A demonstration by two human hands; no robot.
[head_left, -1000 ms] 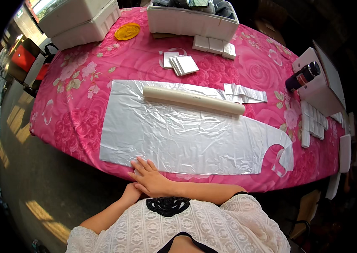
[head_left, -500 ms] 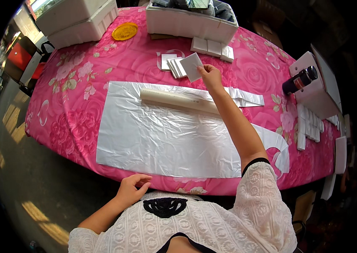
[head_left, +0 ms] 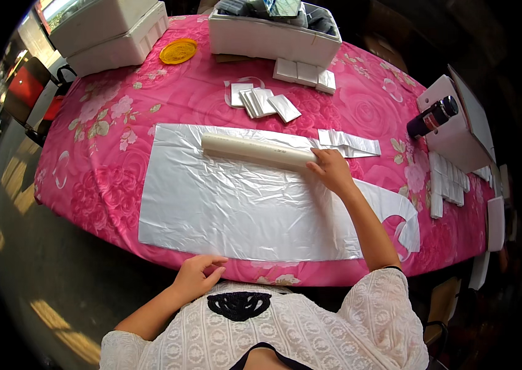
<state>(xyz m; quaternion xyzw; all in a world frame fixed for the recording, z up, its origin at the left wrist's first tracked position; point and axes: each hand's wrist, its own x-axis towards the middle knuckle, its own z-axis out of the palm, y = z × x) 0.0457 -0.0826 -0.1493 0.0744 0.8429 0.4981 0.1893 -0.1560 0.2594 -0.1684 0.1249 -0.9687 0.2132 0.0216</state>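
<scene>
A silvery-white plastic bag with handle cut-outs at its right lies flat across the table. On its far part rests a long white tube, slightly slanted. My right hand is at the tube's right end, fingers over the top and thumb on the near side, closed on it. Near the table's front edge my left hand rests with fingers loosely bent and the thumb apart, holding nothing. Beyond the tube lie several flat folded white packets, one at their right side.
A pink flowered cloth covers the table. White foam boxes stand at the back, with a yellow plate to the left. More white packets sit by the box. At right are a dark bottle, a white carton and stacked packets.
My right hand has let go of a white packet, which now lies beside the others, and has come back nearer to the tube's right end. My left hand has barely moved.
</scene>
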